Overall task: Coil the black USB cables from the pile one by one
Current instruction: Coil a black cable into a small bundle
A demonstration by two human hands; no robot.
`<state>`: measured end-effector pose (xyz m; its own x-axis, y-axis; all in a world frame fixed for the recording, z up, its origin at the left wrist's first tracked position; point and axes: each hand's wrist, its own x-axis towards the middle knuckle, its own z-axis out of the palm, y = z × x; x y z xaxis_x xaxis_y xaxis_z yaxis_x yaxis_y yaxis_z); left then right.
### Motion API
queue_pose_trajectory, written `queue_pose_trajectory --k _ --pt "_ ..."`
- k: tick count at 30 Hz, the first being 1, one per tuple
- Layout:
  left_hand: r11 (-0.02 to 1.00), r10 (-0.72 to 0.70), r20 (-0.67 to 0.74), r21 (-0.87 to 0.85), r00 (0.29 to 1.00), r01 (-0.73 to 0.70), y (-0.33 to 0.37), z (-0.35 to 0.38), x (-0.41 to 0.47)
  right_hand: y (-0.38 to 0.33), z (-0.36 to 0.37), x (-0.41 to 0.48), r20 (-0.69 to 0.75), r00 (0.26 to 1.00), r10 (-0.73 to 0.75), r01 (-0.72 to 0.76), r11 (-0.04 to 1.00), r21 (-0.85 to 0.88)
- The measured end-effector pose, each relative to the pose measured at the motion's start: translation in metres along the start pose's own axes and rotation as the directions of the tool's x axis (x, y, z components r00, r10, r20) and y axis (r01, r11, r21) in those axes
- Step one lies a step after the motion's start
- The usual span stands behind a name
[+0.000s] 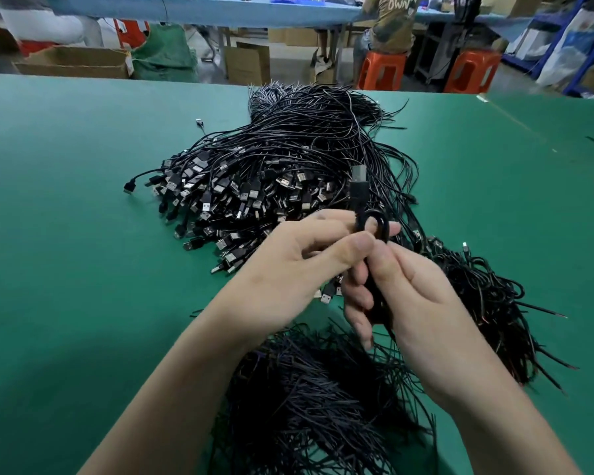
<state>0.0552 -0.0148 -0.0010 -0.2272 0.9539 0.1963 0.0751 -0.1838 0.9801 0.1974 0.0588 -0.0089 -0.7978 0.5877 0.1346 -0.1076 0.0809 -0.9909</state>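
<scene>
The left hand (288,269) pinches the loop of a thin black USB cable (359,195) at 5 o'clock of the tangled black cable pile (271,159); the right hand (422,303) grips its coils. Even, snug turns would serve best.

The counter (66,217) is green all over. The cables (288,156) in the pile are black, and their plugs (204,207) have shiny silver tips. The looped cable (374,231) is black too. Far back, two stools (381,72) are orange, the boxes (72,63) are brown, and a sack (165,56) is dark green.
</scene>
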Motion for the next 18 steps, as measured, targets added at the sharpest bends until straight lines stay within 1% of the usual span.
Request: queue_pose_trajectory --k 2,4,6,8,9,11,13,14,15,17,18 --pt "0.998 0.054 0.015 -0.039 0.998 -0.053 -0.002 -0.001 0.002 -0.002 -0.001 -0.001 0.037 0.997 0.062 -0.062 0.998 0.013" --pt "0.991 0.082 0.024 -0.108 0.996 -0.079 -0.005 -0.002 0.002 -0.002 -0.002 -0.002 0.098 0.987 0.128 -0.136 0.987 0.084" --pt "0.991 0.068 0.000 -0.117 0.998 -0.067 -0.010 -0.003 0.003 -0.002 -0.001 -0.004 0.129 0.976 0.173 -0.190 0.972 0.136" --pt "0.994 0.042 -0.044 -0.098 0.998 -0.046 -0.011 -0.001 0.004 -0.001 0.001 -0.003 0.126 0.970 0.207 -0.227 0.960 0.165" --pt "0.996 0.036 -0.057 -0.078 0.998 -0.040 -0.011 -0.001 0.005 -0.001 0.001 -0.003 0.136 0.966 0.219 -0.243 0.950 0.196" --pt "0.998 0.031 -0.089 -0.044 0.996 -0.035 -0.011 -0.002 0.005 -0.001 0.001 -0.002 0.196 0.954 0.228 -0.282 0.905 0.318" --pt "0.998 0.027 -0.121 -0.050 0.992 -0.033 -0.010 -0.003 0.004 0.000 0.000 -0.001 0.255 0.943 0.213 -0.310 0.841 0.444" --pt "0.998 0.019 -0.131 -0.061 0.991 -0.027 -0.010 -0.003 0.004 0.000 0.000 -0.001 0.262 0.945 0.198 -0.302 0.835 0.459" --pt "0.997 0.006 -0.130 -0.074 0.991 -0.015 -0.010 -0.004 0.004 0.001 -0.001 -0.001 0.246 0.952 0.185 -0.277 0.862 0.425" --pt "0.996 -0.008 -0.109 -0.093 0.994 -0.002 -0.011 -0.006 0.003 0.002 -0.001 -0.002 0.161 0.976 0.146 -0.178 0.962 0.207" --pt "0.996 -0.008 -0.108 -0.088 0.994 -0.002 -0.012 -0.006 0.003 0.003 0.000 -0.002 0.125 0.986 0.113 -0.126 0.987 0.099"
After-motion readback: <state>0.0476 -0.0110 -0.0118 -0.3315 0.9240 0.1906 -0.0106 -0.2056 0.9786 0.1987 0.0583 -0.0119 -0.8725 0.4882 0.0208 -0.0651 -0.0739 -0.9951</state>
